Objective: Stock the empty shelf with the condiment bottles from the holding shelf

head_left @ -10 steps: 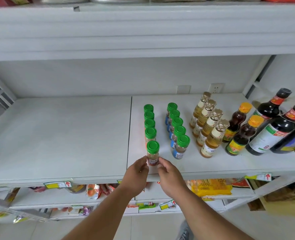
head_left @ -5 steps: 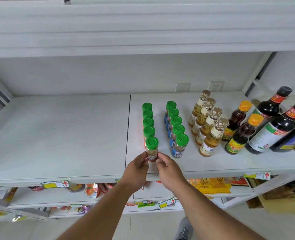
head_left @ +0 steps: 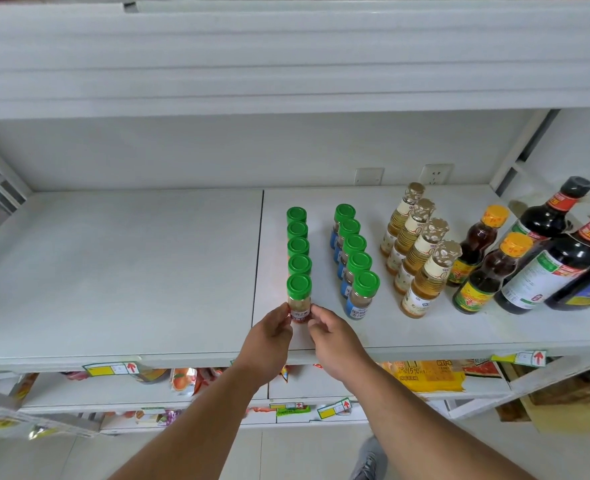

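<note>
A small green-capped spice jar stands upright at the front of a row of several like jars on the white shelf. My left hand pinches its lower left side and my right hand pinches its lower right side. A second row of green-capped jars with blue labels stands to the right. Further right are pale yellow bottles, two orange-capped dark bottles and large dark sauce bottles.
The shelf's left panel is bare. A white shelf hangs overhead. Two wall sockets sit at the back. Lower shelves hold packaged snacks and price tags. A slanted white upright stands at the right.
Both hands have slid the front jar a little deeper onto the shelf, closing it up against the row behind. The view has shifted slightly.
</note>
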Demonstrator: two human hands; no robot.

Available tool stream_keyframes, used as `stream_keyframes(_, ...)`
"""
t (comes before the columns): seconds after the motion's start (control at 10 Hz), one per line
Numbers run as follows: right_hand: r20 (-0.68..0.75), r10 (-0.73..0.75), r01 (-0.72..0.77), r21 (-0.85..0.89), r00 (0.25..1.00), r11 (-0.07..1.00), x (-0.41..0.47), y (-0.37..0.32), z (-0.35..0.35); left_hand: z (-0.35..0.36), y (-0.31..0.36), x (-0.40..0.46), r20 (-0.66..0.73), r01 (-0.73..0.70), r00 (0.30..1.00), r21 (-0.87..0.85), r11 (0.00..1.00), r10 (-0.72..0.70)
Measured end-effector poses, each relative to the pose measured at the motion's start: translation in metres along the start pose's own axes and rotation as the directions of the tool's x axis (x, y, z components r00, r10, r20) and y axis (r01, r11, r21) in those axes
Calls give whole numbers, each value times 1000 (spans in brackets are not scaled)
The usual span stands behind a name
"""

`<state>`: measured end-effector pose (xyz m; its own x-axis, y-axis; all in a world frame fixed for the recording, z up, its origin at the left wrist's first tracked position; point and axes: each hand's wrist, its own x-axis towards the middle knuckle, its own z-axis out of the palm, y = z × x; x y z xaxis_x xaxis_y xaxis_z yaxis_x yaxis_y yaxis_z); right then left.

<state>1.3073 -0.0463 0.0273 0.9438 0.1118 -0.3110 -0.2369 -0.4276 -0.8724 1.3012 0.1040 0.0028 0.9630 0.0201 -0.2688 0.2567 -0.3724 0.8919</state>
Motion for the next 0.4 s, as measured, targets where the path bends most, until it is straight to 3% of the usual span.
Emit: stream_keyframes(0.4,2,10,-10,17,1000,1000,4,4,-1,0,-1,0,-22,76,997,-64,995,-77)
